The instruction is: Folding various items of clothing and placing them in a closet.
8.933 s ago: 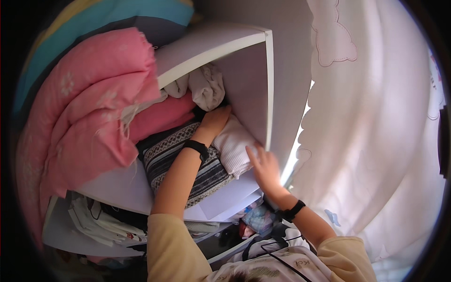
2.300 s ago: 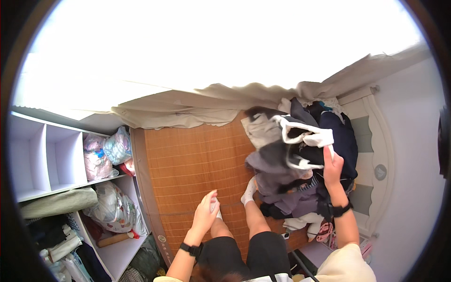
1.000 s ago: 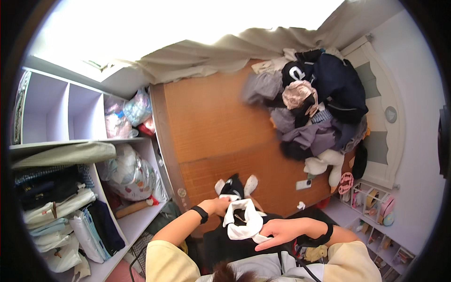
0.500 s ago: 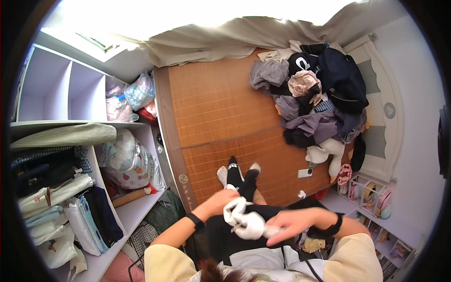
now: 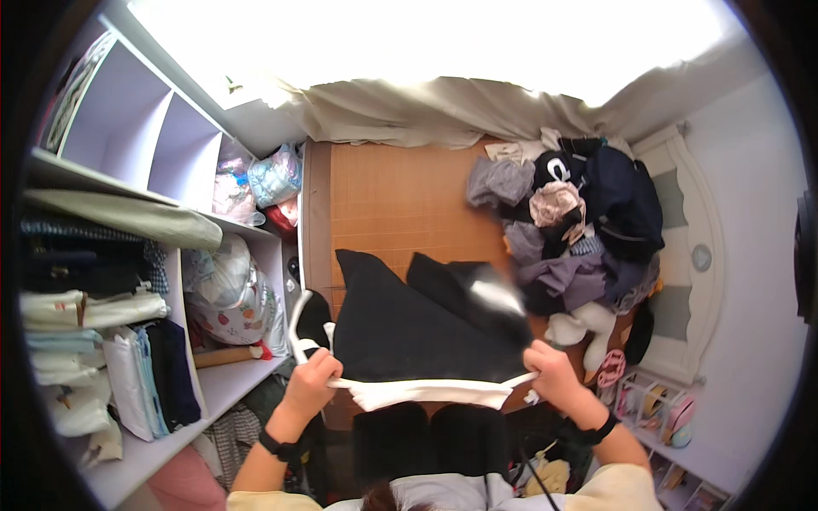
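A black garment with a white band (image 5: 417, 332) is stretched wide in front of me. My left hand (image 5: 313, 381) grips the left end of its white edge, fingers closed on the fabric. At the opposite end my right hand (image 5: 552, 375) is closed on the same edge. The black cloth spreads away from me over the bed, with a white-trimmed part hanging at the left and a blurred white patch at the far right. Whether it is a top or a bottom I cannot tell.
A brown mat (image 5: 400, 187) covers the bed. Heaped clothes (image 5: 562, 221) lie at the right against the white headboard (image 5: 682, 255). On the left stand shelves (image 5: 204, 341) with folded clothes and stuffed bags. A small rack (image 5: 652, 409) is at the lower right.
The bunched white and black cloth at my lap has been opened out and lifted forward. My hands have moved apart, one at each end. The view has tilted slightly.
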Available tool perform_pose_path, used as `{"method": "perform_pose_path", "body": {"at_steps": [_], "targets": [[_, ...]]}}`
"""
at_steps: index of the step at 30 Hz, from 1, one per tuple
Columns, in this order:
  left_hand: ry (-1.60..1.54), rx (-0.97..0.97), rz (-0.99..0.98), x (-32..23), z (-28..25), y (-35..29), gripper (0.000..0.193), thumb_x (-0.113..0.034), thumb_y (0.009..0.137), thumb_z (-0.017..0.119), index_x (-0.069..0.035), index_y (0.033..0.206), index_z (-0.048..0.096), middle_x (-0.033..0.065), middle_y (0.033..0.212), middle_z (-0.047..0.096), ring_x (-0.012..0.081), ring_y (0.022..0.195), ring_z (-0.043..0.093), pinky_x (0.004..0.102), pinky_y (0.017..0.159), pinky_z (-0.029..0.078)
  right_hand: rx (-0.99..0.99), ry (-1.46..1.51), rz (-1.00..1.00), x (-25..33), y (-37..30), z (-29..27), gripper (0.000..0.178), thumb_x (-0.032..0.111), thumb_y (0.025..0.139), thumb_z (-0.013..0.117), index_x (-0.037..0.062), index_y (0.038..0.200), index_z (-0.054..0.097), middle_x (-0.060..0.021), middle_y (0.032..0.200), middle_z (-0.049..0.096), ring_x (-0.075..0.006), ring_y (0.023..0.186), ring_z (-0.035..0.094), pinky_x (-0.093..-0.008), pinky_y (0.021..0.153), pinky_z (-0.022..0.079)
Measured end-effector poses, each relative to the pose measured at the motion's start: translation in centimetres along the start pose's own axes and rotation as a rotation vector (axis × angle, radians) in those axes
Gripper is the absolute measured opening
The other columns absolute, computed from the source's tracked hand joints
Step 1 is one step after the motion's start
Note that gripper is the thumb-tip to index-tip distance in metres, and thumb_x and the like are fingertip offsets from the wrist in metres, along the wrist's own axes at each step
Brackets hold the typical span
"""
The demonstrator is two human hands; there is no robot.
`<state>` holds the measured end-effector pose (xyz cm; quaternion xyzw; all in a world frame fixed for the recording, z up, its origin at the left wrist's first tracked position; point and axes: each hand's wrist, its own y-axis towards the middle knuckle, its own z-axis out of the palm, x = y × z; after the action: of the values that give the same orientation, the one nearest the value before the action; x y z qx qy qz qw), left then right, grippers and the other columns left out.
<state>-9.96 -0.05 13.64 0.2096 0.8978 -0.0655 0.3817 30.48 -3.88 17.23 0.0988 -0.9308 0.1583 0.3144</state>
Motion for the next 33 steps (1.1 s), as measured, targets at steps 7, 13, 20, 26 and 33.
{"method": "perform_pose_path", "body": {"at_steps": [7, 13, 20, 26, 33], "targets": [[0.14, 0.296, -0.103, -1.3, -0.9, -0.4, 0.014, -0.01, 0.07, 0.065, -0.008, 0.071, 0.051, 0.007, 0.065, 0.054, 0.0286, 0.064, 0.058, 0.0387, 0.055, 0.044, -0.147, -0.151, -0.019, -0.6, -1.7, 0.4, 0.019, -0.008, 0.062, 0.052, 0.0054, 0.068, 0.04, -0.0121, 0.061, 0.038, -0.0316, 0.058, 0.045, -0.0389, 0.051, 0.034], [-0.141, 0.493, -0.088, -0.8, -0.3, -2.3, 0.013, -0.007, 0.068, 0.064, -0.008, 0.069, 0.051, 0.0078, 0.064, 0.048, 0.0286, 0.069, 0.055, 0.0384, 0.059, 0.045, 0.324, 0.229, 0.233, -2.7, -3.3, -1.5, 0.023, -0.005, 0.067, 0.06, 0.0027, 0.07, 0.038, -0.01, 0.058, 0.038, -0.0204, 0.053, 0.034, -0.0298, 0.05, 0.034], [-0.395, 0.667, -0.388, -1.0, -1.5, -0.1, 0.014, -0.004, 0.073, 0.065, -0.003, 0.074, 0.051, 0.0101, 0.063, 0.054, 0.024, 0.059, 0.055, 0.0342, 0.056, 0.043, 0.436, 0.271, 0.194, -3.9, 1.4, -4.8, 0.017, -0.003, 0.067, 0.061, 0.0021, 0.074, 0.046, -0.0104, 0.059, 0.044, -0.0206, 0.054, 0.042, -0.0307, 0.051, 0.038], [-0.306, 0.295, -0.274, 6.3, 1.8, 10.5, 0.018, -0.003, 0.073, 0.069, -0.004, 0.084, 0.054, 0.0058, 0.069, 0.053, 0.012, 0.065, 0.05, 0.0282, 0.059, 0.043, 0.23, 0.159, -0.076, -12.0, 15.5, -2.5, 0.016, -0.007, 0.065, 0.058, 0.0012, 0.07, 0.045, -0.0102, 0.061, 0.044, -0.0172, 0.057, 0.042, -0.0316, 0.052, 0.039], [0.235, -0.479, -0.154, 26.6, 10.5, 30.8, 0.027, -0.007, 0.075, 0.064, -0.007, 0.101, 0.057, 0.0155, 0.095, 0.06, 0.031, 0.088, 0.058, 0.0413, 0.075, 0.048, -0.613, -0.532, -0.153, -24.4, 42.2, 6.0, 0.031, 0.002, 0.077, 0.054, 0.0081, 0.107, 0.053, -0.0171, 0.099, 0.057, -0.0348, 0.094, 0.057, -0.0418, 0.076, 0.049]]}}
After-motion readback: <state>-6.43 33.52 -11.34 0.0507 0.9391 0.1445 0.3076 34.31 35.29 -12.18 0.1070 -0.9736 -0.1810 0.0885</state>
